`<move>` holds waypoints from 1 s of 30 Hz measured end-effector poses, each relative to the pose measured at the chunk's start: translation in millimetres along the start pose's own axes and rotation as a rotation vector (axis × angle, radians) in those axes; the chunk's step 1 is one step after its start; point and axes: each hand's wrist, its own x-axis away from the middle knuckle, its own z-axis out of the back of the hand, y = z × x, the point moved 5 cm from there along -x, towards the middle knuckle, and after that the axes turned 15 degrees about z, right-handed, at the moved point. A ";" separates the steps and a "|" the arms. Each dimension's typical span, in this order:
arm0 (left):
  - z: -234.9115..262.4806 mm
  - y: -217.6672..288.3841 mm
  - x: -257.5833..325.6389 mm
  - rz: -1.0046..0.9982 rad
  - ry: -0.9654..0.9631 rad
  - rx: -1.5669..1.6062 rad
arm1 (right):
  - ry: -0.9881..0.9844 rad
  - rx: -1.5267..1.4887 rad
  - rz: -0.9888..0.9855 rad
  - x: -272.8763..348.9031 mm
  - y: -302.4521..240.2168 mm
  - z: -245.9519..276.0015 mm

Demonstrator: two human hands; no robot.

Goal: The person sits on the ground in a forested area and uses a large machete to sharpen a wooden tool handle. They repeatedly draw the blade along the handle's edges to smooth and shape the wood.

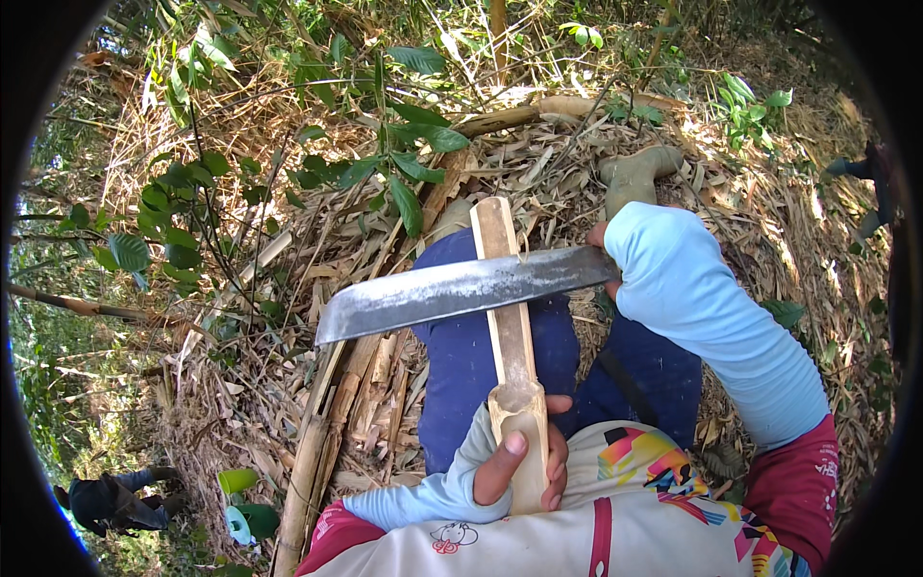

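While the left hand (519, 462) is clasping the bamboo (510, 327) at its 6 o'clock end, the right hand (604, 252), fingers hidden, is gripping the machete (452, 290) across it; stiff, light, splintery.

- Bamboo piece (511, 337): a pale tan length of split bamboo, lying lengthwise over the lap and running from near the belly up toward the knees. Its near end is a thicker, knobby node section with a cut, hollowed face; the far end is squared off and flat. The upper surface is smooth and cream-coloured.
- Machete (452, 290): a long, broad steel blade, grey and dull with dark patches and a brighter ground edge along its lower side. It lies almost crosswise over the bamboo piece, tilted slightly, touching it near the far end. The blunt, angled tip points to the left; the handle end is hidden on the right.
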 end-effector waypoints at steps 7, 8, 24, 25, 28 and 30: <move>-0.8 1.6 0.5 -0.004 -0.002 0.005 | 0.003 0.013 -0.032 -14.9 11.3 6.8; -0.4 1.4 0.8 -0.007 0.001 0.006 | 0.009 0.014 -0.038 -16.9 11.9 6.5; 2.8 0.8 0.3 -0.021 -0.045 -0.047 | 0.404 -0.459 -0.070 4.2 38.0 -6.1; 2.6 1.5 0.6 -0.017 -0.042 -0.059 | 0.398 -0.455 -0.056 12.1 32.3 -6.2; 0.6 0.6 1.8 -0.018 -0.045 -0.045 | 0.395 -0.475 -0.053 37.7 19.5 -17.9; -1.9 0.5 2.2 -0.017 -0.043 -0.032 | 0.368 -0.441 0.005 50.8 9.4 -16.4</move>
